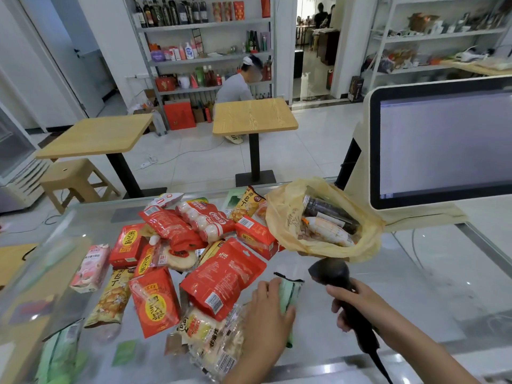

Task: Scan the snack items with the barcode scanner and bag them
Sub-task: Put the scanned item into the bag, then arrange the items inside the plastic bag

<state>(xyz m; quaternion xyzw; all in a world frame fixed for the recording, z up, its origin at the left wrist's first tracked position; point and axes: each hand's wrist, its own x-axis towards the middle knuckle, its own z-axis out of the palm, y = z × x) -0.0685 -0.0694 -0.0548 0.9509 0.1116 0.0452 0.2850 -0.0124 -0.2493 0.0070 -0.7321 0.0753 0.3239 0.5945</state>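
Note:
My left hand grips a pale green snack packet low over the glass counter. My right hand holds a black barcode scanner, whose head points toward the green packet. A yellow plastic bag stands open behind the scanner with a dark jar and a white packet inside. Left of my hands lies a pile of several snacks: a red pouch, a red box, a pink packet, a clear pack of crackers.
A checkout monitor stands at the right behind the bag. Beyond the counter are two wooden tables, a stool, stocked shelves and a crouching person. A green packet lies at the counter's near left.

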